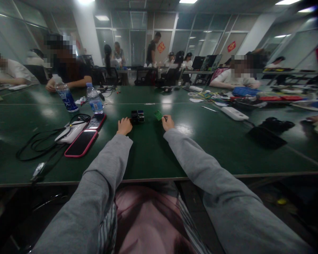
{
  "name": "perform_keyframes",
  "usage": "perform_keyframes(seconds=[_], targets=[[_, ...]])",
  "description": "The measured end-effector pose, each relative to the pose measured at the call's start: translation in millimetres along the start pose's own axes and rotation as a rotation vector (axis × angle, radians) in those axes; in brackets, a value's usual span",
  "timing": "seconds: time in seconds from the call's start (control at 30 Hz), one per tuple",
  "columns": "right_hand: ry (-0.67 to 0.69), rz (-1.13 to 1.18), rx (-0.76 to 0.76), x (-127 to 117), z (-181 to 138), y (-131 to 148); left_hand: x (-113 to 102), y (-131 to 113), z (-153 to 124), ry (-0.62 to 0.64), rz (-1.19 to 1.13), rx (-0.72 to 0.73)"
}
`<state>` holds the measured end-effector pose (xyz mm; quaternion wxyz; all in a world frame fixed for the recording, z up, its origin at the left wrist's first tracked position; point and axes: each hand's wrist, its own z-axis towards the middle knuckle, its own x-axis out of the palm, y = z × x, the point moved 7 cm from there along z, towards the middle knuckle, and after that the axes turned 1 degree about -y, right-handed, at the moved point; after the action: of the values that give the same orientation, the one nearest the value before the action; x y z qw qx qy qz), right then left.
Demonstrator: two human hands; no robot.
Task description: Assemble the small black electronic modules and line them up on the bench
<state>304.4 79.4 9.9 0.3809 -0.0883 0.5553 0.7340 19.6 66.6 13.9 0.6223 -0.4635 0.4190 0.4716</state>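
Note:
A small green circuit board [158, 115] is pinched in my right hand [168, 122], tilted a little above the table, its right edge hidden by the fingers. To its left, a small black block of electronic parts [137, 116] with box-shaped sections stands on the green table [148, 155]. My left hand [125, 126] is closed against the block's left side, fingers curled, with the exact grip partly hidden. A gap separates the board from the block.
Left of my arm lie two phones [82, 143], a white power bank [71, 132] with black cables, and two water bottles [94, 98]. On the right are a white device [234, 113], a black cloth item [270, 132], a pen [209, 109] and coloured wires. Several people sit around.

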Motion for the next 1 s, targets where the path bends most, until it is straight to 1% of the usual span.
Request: perform_keyframes(seconds=[0.23, 0.37, 0.67, 0.83, 1.0], targets=[[0.018, -0.015, 0.005, 0.5, -0.2, -0.2, 3.5, 2.0, 3.3, -0.023, -0.007, 0.009], [0.011, -0.026, -0.012, 0.2, -0.3, 0.2, 4.4, 2.6, 3.7, -0.016, -0.006, -0.003], [-0.005, -0.013, -0.031, 1.1, 0.8, -3.7, 0.7, 0.6, 1.2, -0.011, -0.007, -0.009], [0.01, -0.028, -0.054, 1.5, 0.0, -2.5, -0.2, -0.4, 0.9, -0.009, -0.012, 0.001], [-0.006, -0.013, -0.012, 0.9, 0.1, -5.6, -1.7, -1.7, 0.1, -0.02, 0.009, 0.001]])
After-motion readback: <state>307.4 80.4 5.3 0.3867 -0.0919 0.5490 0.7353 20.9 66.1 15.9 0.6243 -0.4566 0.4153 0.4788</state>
